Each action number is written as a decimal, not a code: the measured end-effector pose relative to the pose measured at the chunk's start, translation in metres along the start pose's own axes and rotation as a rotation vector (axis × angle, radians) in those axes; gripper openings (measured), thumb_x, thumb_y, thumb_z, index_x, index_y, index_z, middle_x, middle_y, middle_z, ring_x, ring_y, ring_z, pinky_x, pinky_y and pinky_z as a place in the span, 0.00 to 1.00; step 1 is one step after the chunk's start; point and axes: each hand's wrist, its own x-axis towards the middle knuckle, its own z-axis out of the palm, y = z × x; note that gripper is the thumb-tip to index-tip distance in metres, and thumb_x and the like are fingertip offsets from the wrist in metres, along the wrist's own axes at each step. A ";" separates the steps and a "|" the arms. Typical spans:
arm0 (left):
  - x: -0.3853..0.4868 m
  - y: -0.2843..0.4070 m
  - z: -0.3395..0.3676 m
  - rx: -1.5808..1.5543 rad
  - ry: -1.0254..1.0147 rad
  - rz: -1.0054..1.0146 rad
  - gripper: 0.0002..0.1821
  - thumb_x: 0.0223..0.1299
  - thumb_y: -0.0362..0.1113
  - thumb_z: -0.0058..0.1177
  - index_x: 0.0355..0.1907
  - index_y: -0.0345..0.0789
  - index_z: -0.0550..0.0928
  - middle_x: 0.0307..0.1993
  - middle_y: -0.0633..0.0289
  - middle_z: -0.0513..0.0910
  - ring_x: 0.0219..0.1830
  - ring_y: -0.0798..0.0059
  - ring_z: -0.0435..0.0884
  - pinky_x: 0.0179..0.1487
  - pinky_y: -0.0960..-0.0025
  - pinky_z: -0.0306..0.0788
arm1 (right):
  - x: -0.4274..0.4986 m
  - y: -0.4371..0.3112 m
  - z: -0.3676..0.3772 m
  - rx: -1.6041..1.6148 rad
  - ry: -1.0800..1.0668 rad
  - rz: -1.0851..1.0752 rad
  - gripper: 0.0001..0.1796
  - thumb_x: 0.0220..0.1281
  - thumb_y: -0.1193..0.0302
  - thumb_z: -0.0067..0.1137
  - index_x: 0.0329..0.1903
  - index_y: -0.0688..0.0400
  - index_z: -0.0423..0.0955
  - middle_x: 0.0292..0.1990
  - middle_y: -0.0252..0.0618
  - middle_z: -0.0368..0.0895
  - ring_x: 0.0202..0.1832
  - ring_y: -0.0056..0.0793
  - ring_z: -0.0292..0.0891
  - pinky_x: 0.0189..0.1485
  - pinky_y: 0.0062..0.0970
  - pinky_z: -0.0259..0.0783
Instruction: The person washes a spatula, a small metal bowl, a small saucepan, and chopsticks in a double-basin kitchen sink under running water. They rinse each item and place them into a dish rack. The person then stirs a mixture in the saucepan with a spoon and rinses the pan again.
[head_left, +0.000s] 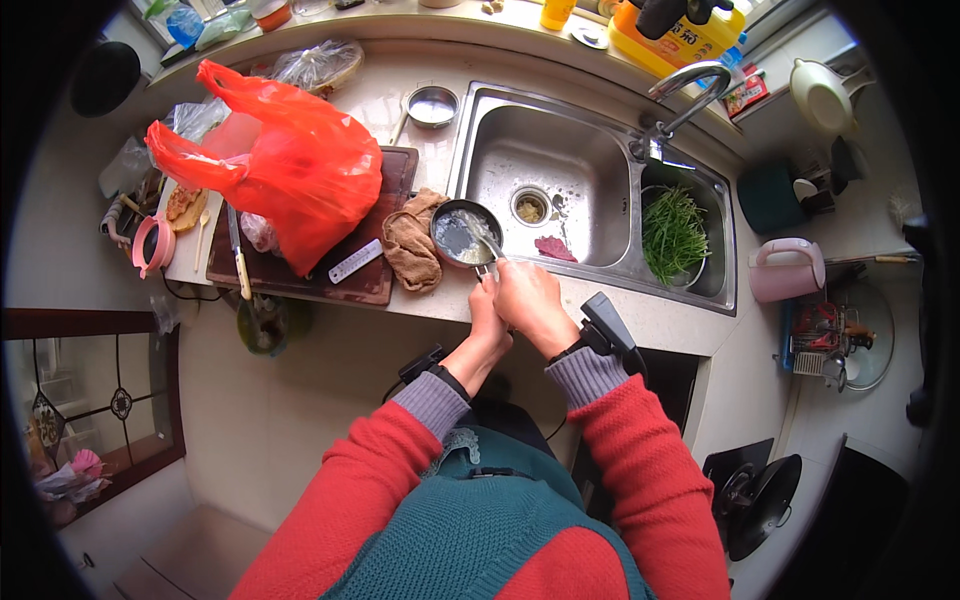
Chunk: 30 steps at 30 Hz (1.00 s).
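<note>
A small dark pan (453, 234) with whitish residue inside is tilted over the counter's edge, close to the sink's left rim. My left hand (486, 311) grips its handle, which is mostly covered by my fingers. In my right hand (531, 296) is a metal utensil (493, 247), its far end inside the pan against the pale matter; whether it is a spoon or a scraper I cannot tell. A crumpled brown cloth (414, 236) lies directly left of the pan. To the right, the stainless-steel sink (592, 142) holds a dark red scrap (556, 248) near its drain (531, 207).
Green leafy stalks (675, 232) fill a bowl in the smaller basin under the faucet (694, 75). On the left, a red plastic bag (315, 172) and a kitchen knife (238, 255) rest on a dark cutting board (367, 289). A pink kettle (787, 274) stands right of the sink.
</note>
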 end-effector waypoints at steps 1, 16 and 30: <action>0.000 0.001 -0.002 0.041 -0.014 -0.042 0.18 0.75 0.47 0.31 0.35 0.39 0.71 0.23 0.69 0.70 0.20 0.80 0.68 0.21 0.74 0.61 | -0.001 0.001 -0.003 0.025 -0.025 0.013 0.13 0.60 0.64 0.53 0.35 0.62 0.78 0.30 0.51 0.83 0.35 0.49 0.81 0.39 0.43 0.75; -0.007 -0.004 -0.008 0.075 -0.081 -0.153 0.17 0.73 0.45 0.31 0.34 0.40 0.71 0.19 0.68 0.69 0.12 0.80 0.63 0.14 0.74 0.53 | 0.019 -0.005 -0.003 -0.048 -0.047 0.007 0.11 0.58 0.70 0.50 0.41 0.59 0.76 0.33 0.51 0.83 0.38 0.51 0.80 0.40 0.46 0.75; 0.010 0.009 0.000 0.080 0.067 -0.056 0.17 0.75 0.48 0.31 0.33 0.40 0.67 0.17 0.70 0.64 0.11 0.79 0.59 0.13 0.71 0.53 | 0.002 0.000 -0.002 0.028 -0.057 0.056 0.12 0.60 0.65 0.51 0.38 0.58 0.79 0.32 0.50 0.83 0.38 0.50 0.81 0.42 0.44 0.74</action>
